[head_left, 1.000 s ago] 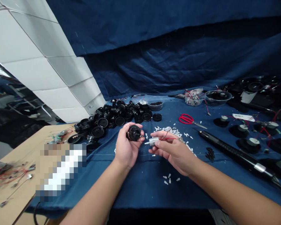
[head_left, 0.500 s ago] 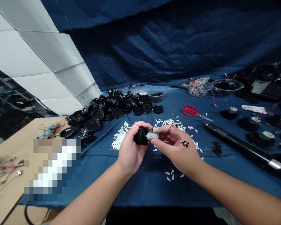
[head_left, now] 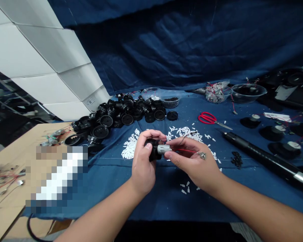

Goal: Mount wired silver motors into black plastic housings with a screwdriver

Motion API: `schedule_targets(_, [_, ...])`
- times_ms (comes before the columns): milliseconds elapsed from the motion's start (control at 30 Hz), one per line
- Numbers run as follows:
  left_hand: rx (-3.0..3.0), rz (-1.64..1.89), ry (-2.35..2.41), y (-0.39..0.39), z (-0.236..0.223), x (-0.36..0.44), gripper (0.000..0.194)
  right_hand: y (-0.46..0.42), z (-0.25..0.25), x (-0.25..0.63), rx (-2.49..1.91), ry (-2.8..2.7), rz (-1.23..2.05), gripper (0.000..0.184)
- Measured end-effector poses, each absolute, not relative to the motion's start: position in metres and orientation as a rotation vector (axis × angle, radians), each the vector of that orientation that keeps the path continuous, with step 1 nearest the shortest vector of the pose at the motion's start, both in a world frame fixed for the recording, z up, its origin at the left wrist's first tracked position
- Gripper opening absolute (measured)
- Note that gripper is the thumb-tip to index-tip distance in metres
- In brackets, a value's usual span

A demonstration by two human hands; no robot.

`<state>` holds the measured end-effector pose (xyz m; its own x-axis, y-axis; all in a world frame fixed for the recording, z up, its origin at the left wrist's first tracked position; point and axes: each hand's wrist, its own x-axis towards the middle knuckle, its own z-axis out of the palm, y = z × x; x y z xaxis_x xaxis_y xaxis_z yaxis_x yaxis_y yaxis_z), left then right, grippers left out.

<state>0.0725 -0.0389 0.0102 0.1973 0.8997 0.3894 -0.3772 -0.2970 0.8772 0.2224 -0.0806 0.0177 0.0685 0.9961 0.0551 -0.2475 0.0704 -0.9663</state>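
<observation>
Above the middle of the blue cloth, my left hand [head_left: 144,164] grips a round black plastic housing [head_left: 154,151], its thumb pressed on the side. A small silver motor [head_left: 164,149] lies sideways with its left end against or inside the housing; how deep it sits I cannot tell. My right hand [head_left: 195,158] pinches the motor's right end between thumb and fingers. Red and dark wires trail from the motor across the right palm to a small metallic part [head_left: 202,155]. Behind the hands are piles of small white plastic pieces [head_left: 130,148].
Black housings [head_left: 127,116] are heaped at the back left. Red-handled scissors [head_left: 208,117] and a long black electric screwdriver [head_left: 262,154] lie to the right. Clear bowls [head_left: 248,92] stand at the back. Black assemblies with motors [head_left: 275,131] sit far right; a pile of small black pieces [head_left: 236,159] lies nearer.
My left hand has turned the housing so its opening faces right towards the motor, and its thumb now presses on the side. The view has shifted slightly.
</observation>
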Motion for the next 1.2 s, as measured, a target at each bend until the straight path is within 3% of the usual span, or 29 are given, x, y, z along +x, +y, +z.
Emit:
schedule_targets(400, [1.727, 1.477, 0.596, -0.04, 0.011, 0.068, 0.021, -0.078, 0.023, 0.231, -1.043, -1.097, 1.283, 0.027])
schedule_targets(700, [1.824, 1.493, 0.604, -0.05, 0.009, 0.069, 0.03, -0.086, 0.017, 0.222, -1.0, -1.05, 1.239, 0.03])
schedule_targets(767, [1.933, 1.468, 0.559, -0.049, 0.017, 0.066, 0.038, -0.086, 0.019, 0.225, -0.961, -1.014, 1.329, 0.032])
schedule_targets(933, [2.058, 1.549, 0.355, -0.043, 0.037, 0.058, 0.082, -0.087, 0.027, 0.233, -0.782, -0.883, 1.554, 0.038])
schedule_targets(1067, [2.156, 1.527, 0.301, -0.043, 0.046, 0.056, 0.071, -0.088, 0.023, 0.232, -0.767, -0.954, 1.606, 0.045])
schedule_targets(1200, [2.241, 1.743, 0.42, -0.044, 0.051, 0.052, 0.06, -0.082, 0.009, 0.235, -1.083, -1.132, 1.136, 0.035])
